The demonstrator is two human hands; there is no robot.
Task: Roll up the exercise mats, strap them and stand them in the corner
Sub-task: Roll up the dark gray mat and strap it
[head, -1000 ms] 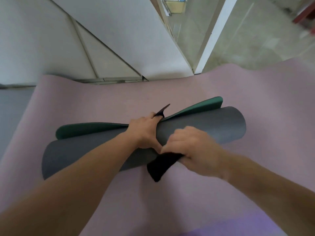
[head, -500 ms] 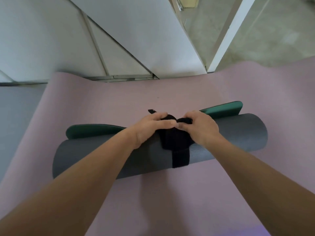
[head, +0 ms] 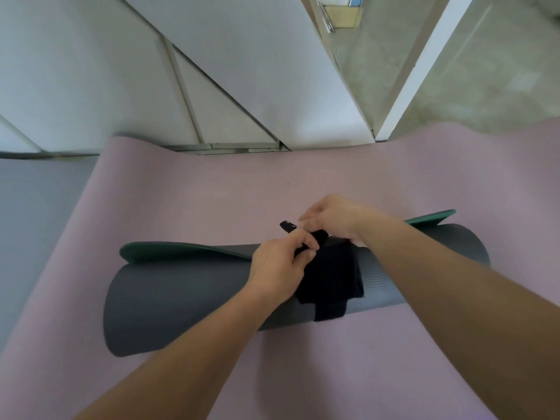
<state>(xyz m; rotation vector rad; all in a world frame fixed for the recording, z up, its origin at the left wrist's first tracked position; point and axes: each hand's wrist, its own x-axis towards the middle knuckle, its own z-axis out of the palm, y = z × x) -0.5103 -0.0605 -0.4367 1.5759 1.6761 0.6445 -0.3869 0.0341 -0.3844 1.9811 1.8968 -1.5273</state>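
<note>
A rolled dark grey mat (head: pixel 188 295) with a green inner face lies crosswise on a flat pink mat (head: pixel 212 195). A black strap (head: pixel 330 280) is wrapped round the roll's middle, one end hanging down the front. My left hand (head: pixel 280 265) sits on top of the roll and pinches the strap's free end, which sticks up behind the roll. My right hand (head: pixel 333 216) reaches over the far side of the roll with its fingers curled onto the strap. The strap's far side is hidden.
A white wall (head: pixel 91 71) with a metal floor rail runs just beyond the pink mat. A white post (head: pixel 424 65) and a glass panel stand at the back right. Grey floor (head: pixel 36 213) shows on the left.
The strap went from loose under the roll to wrapped over its top. Both hands moved from the roll's near side to its far side, and my left hand now pulls the strap end up.
</note>
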